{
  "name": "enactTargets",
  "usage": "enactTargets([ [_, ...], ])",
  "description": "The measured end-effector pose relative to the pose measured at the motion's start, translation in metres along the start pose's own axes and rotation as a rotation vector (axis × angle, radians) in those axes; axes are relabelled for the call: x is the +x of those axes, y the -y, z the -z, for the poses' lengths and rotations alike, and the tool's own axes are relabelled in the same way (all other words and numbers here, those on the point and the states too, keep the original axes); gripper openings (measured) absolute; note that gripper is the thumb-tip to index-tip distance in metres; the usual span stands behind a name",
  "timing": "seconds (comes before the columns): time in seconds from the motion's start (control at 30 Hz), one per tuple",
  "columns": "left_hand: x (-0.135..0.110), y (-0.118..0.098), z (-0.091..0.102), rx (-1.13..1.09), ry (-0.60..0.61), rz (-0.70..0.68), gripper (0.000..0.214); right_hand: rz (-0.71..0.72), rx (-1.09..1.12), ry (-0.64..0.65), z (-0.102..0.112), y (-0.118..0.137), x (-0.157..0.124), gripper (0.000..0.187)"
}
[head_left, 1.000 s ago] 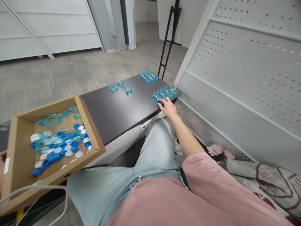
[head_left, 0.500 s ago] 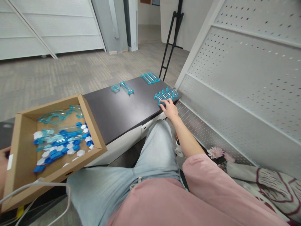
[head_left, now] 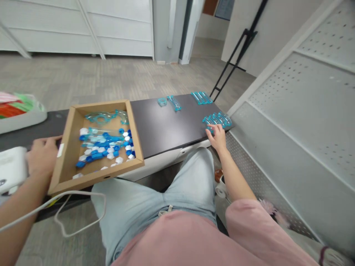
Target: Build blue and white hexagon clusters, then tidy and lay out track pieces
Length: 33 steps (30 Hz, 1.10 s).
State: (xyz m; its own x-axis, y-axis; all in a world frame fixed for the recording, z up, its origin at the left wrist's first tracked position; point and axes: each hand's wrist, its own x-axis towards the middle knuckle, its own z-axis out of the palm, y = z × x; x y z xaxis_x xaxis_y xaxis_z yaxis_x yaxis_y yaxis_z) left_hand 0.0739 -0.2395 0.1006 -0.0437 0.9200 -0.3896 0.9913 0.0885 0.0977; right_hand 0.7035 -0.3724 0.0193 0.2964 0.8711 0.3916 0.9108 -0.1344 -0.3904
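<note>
My right hand (head_left: 217, 137) is at the near right end of the dark tabletop. Its thumb and fingers pinch a clear curved tube piece with teal ends (head_left: 210, 129), partly hidden by the fingers. Just beyond lies a row of similar curved tubes (head_left: 219, 119). On the left, my left hand (head_left: 44, 157) rests beside a cardboard box (head_left: 136, 136), fingers extended against its left wall; the fingertips are partly hidden. Inside the box are blue and white hexagonal pieces (head_left: 97, 155), clear straight tubes (head_left: 111, 133) and larger clear teal pieces (head_left: 102, 117).
Straight tubes (head_left: 201, 98) lie at the far right of the tabletop (head_left: 158, 133). A tube pair (head_left: 174, 103) and a teal ring-like piece (head_left: 162, 101) lie nearer the middle. A white device (head_left: 12, 168), a cable (head_left: 80, 193) and a perforated panel (head_left: 294, 122) flank the workspace.
The view has swung left, so the box and tabletop appear farther right. My left hand and forearm now show more fully. My right hand stays at the curved tubes.
</note>
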Motion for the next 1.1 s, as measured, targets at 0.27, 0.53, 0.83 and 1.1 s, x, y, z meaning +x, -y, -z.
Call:
enactTargets([
  [0.27,0.039,0.047,-0.039,-0.154,-0.408,0.067,0.074,0.245,0.329,0.138,-0.015,0.083,0.031,0.031],
  [0.53,0.041,0.052,-0.046,-0.184,-0.459,0.022,0.067,0.633,0.327,0.415,-0.098,0.274,0.096,0.037],
  [0.83,0.041,0.051,-0.052,-0.229,-0.537,-0.032,0.060,0.556,-0.378,0.570,-0.155,0.394,0.130,0.038],
  [1.1,0.045,0.053,-0.056,-0.235,-0.573,-0.035,0.057,0.487,-0.356,0.540,-0.150,0.400,0.129,0.040],
])
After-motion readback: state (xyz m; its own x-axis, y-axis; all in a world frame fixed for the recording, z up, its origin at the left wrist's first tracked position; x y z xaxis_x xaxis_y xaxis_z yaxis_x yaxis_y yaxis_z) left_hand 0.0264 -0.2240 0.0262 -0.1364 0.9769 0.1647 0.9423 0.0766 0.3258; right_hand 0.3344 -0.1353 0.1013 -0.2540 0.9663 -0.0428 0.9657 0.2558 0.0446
